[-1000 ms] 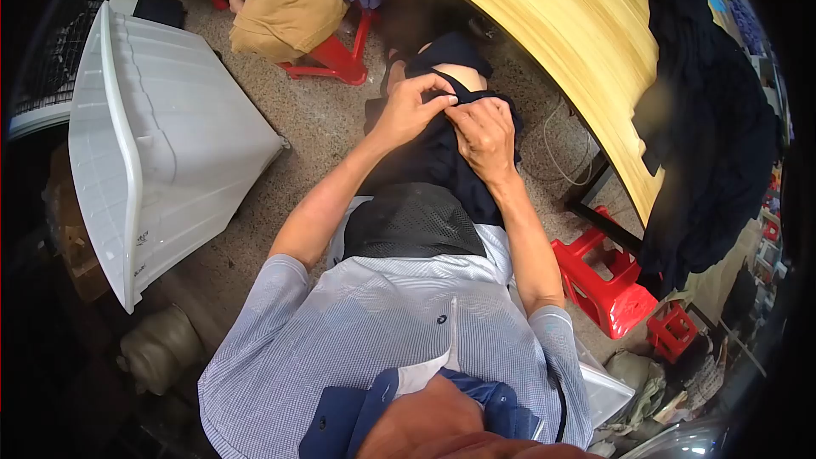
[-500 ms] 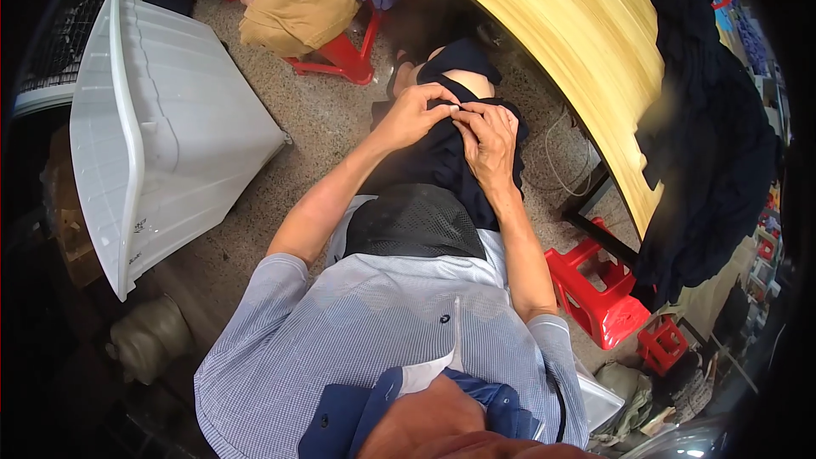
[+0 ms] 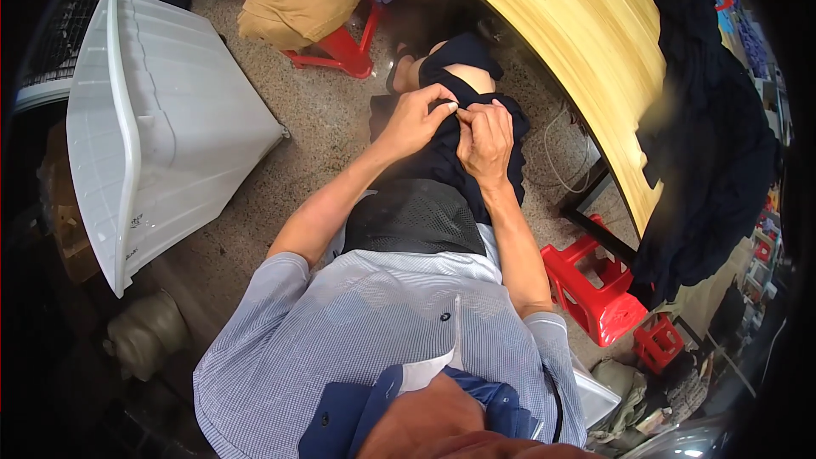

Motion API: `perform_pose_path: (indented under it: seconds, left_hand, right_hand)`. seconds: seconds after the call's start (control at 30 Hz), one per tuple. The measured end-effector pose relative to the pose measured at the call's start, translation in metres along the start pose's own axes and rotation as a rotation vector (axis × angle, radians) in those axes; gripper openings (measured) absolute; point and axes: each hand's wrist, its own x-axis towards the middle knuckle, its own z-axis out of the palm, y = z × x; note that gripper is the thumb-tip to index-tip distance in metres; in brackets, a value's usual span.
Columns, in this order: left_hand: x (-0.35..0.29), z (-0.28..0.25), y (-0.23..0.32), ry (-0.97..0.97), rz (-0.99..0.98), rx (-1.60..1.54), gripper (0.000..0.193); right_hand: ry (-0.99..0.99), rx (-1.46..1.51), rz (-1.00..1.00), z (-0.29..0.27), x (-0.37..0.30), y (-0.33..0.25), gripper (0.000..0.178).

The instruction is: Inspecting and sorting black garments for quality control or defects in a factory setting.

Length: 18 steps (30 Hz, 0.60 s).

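Dark navy cloth (image 3: 440, 161) lies across my lap, and its folds spread over my thighs. Over the cloth, my left hand (image 3: 415, 123) is closed, its thumb and forefinger pinching a bit of the fabric. Right beside it, fingertips nearly meeting, my right hand (image 3: 486, 140) is closed too, with its fingers curled over the same spot. Whether something small sits between the fingertips is too hard to make out.
A yellow wood-grain table (image 3: 569, 25) curves along the right, with more dark cloth (image 3: 714, 144) over it. Red stools (image 3: 595, 289) stand beneath its near end. Another red stool bears a tan cloth (image 3: 302, 0). A big white plastic bin (image 3: 170, 110) stands at left.
My right hand's fingers have curled in more and its back has turned upward. My left hand has stayed nearly in place, still pinching the cloth.
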Motion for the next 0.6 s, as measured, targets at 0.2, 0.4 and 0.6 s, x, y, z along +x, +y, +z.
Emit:
perform_pose_path:
  seconds: [0.2, 0.4, 0.6]
  left_hand:
    - [-0.003, 0.001, -0.022, 0.086, 0.386, 0.035, 0.015]
    - [0.004, -0.012, -0.019, -0.103, 0.243, -0.032, 0.018]
    - [0.010, -0.015, -0.026, -0.166, 0.242, -0.071, 0.017]
  right_hand:
    - [-0.075, 0.125, 0.096, -0.006, 0.001, 0.003, 0.016]
    - [-0.220, 0.193, 0.170, -0.016, 0.003, 0.009, 0.014]
    - [-0.122, 0.140, 0.034, -0.009, -0.002, 0.009, 0.015]
